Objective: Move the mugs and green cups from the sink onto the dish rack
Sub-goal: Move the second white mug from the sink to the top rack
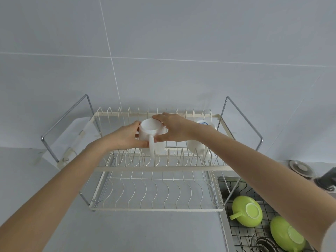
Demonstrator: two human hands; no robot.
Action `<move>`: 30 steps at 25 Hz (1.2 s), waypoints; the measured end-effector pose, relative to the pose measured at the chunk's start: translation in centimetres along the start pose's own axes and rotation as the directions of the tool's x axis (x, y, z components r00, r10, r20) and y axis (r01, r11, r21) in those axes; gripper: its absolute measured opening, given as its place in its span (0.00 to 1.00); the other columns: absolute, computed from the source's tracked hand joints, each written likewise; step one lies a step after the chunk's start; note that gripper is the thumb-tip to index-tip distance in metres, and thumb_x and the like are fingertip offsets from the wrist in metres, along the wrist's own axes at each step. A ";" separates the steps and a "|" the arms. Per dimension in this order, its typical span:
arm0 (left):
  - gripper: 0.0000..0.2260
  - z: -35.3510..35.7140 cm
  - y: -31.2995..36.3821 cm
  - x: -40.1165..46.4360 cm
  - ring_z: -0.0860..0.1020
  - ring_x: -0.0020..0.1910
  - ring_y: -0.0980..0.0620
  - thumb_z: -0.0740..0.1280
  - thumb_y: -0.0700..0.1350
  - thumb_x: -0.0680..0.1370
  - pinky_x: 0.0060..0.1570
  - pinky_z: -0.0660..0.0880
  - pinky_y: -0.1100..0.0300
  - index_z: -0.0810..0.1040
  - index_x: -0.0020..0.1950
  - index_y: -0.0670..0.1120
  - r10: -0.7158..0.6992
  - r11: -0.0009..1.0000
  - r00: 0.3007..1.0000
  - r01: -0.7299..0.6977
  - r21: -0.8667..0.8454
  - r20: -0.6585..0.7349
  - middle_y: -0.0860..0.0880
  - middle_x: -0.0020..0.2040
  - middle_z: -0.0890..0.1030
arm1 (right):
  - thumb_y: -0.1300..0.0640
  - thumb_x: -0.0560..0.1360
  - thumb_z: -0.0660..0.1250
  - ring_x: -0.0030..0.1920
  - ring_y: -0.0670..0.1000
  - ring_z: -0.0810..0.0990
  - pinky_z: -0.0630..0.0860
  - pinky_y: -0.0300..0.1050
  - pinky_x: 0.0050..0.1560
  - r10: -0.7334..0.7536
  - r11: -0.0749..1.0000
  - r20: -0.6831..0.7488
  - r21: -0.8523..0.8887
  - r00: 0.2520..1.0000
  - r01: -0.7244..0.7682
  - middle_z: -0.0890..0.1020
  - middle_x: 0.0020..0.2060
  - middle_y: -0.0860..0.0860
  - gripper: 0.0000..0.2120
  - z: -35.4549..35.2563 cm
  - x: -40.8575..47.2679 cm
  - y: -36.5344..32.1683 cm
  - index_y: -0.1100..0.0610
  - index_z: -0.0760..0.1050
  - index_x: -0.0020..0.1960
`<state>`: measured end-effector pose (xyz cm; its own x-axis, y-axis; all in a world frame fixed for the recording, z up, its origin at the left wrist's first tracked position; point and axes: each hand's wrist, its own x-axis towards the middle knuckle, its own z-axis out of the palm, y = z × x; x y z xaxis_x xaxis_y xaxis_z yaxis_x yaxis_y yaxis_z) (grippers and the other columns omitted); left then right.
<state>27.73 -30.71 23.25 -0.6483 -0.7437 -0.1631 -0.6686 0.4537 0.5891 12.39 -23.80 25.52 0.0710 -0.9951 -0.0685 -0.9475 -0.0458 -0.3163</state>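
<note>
1. Head view: a white mug [152, 135] is held between both hands over the upper tier of the dish rack [158, 169], near the middle of its back rail, with its base turned up and its handle toward the front.
2. The left hand [125, 136] is pressed against the mug's left side, its fingers [141, 144] pinching the wall beside the handle.
3. The right hand [174, 129] is laid over the mug's right side, its fingers [157, 116] curled round the far rim and the thumb closed on the near wall.
4. A second white mug [197, 142] is seen upside down on the same tier, toward its right end.
5. Two green cups [248, 213] [287, 233] are seen upside down in the sink [222, 182], at the bench's [136, 231] right edge, just beside the rack's front right corner.
</note>
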 end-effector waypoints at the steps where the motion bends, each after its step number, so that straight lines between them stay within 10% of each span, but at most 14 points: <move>1: 0.32 -0.1 0.0 -0.1 0.72 0.65 0.48 0.72 0.48 0.70 0.60 0.70 0.57 0.61 0.69 0.45 0.005 1.000 1.000 -0.005 0.000 0.003 0.48 0.67 0.71 | 0.49 0.72 0.68 0.67 0.57 0.69 0.66 0.47 0.65 0.004 1.000 0.016 -0.010 1.000 -0.004 0.70 0.67 0.57 0.36 -0.1 -0.2 0.0 0.58 0.56 0.73; 18: 0.29 1.4 11.4 -8.9 0.53 0.76 0.46 0.60 0.51 0.77 0.73 0.54 0.51 0.53 0.74 0.45 0.343 0.857 0.883 -0.155 0.491 -0.320 0.44 0.77 0.55 | 0.52 0.77 0.61 0.76 0.54 0.50 0.50 0.47 0.75 0.002 0.978 -0.271 -0.201 0.962 -0.058 0.53 0.77 0.53 0.30 -3.8 -14.7 1.0 0.54 0.52 0.75; 30: 0.31 13.7 21.8 -8.4 0.37 0.76 0.43 0.57 0.54 0.77 0.73 0.39 0.43 0.47 0.75 0.47 0.429 0.796 0.872 -0.241 0.555 -0.236 0.42 0.77 0.40 | 0.48 0.77 0.60 0.77 0.55 0.40 0.40 0.54 0.76 0.273 0.922 -0.410 -0.146 0.870 -0.358 0.44 0.77 0.53 0.33 -2.1 -28.4 10.9 0.52 0.47 0.76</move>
<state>13.62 -7.82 26.70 -0.7659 -0.5701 0.2974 -0.5782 0.8129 0.0695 -0.56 3.80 26.00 -0.3247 -0.9145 0.2415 -0.9447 0.3012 -0.1295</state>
